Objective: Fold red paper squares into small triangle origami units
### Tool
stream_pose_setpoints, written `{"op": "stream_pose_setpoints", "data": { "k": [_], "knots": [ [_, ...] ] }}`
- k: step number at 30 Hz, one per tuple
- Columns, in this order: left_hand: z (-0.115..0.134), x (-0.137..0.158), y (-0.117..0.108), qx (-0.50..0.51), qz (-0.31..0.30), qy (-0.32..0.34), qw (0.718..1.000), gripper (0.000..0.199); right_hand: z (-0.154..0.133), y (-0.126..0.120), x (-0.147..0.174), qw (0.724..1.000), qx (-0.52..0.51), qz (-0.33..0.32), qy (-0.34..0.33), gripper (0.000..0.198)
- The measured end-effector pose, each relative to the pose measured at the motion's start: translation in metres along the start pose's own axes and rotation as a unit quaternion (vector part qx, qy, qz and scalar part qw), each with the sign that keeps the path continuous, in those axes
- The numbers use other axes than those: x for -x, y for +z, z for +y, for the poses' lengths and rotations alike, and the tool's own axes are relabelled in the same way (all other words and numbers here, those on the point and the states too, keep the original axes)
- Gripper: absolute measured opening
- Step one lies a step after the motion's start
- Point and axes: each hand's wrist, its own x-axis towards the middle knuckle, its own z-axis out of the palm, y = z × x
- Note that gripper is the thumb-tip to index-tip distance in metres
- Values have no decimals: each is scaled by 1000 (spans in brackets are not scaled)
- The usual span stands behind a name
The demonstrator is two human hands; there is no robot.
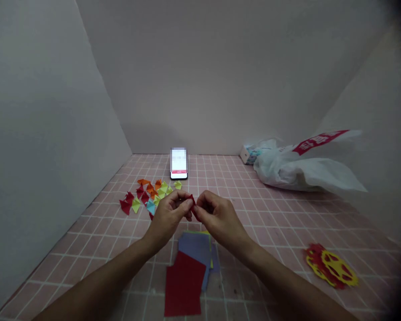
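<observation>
A small folded piece of red paper [193,206] is held between my two hands, above the table. My left hand [173,210] pinches its left side with thumb and fingers. From the other side, my right hand [217,214] grips it between thumb and forefinger; its exact folds are partly hidden by the fingertips. Below my hands lie flat paper sheets: red ones [184,285] in front and blue ones [195,245] behind, with a yellow edge showing. Beyond my left hand, several small folded paper figures [145,196] in red, orange, yellow and light blue lie in a group.
A lit phone [178,165] stands near the back wall. At the back right, a white plastic bag [297,169] lies beside a small box [249,154]. Red and yellow cut-out shapes [337,267] lie at the right. Walls enclose the pink tiled surface [267,267].
</observation>
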Motion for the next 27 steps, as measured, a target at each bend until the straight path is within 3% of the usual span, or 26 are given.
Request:
{"op": "stream_pose_setpoints", "data": {
  "k": [5, 14, 27],
  "knots": [
    [3, 1, 1, -14, -1, -1, 1000, 12, 3, -4, -2, 998, -51, -42, 5, 19],
    [2, 2, 1, 25, -15, -17, 999, 12, 9, -6, -8, 974, -197, -73, 82, 19],
    [9, 5, 0, -3, -29, -35, 999, 12, 9, -6, -9, 968, -215, -82, 96, 16]
  ]
}}
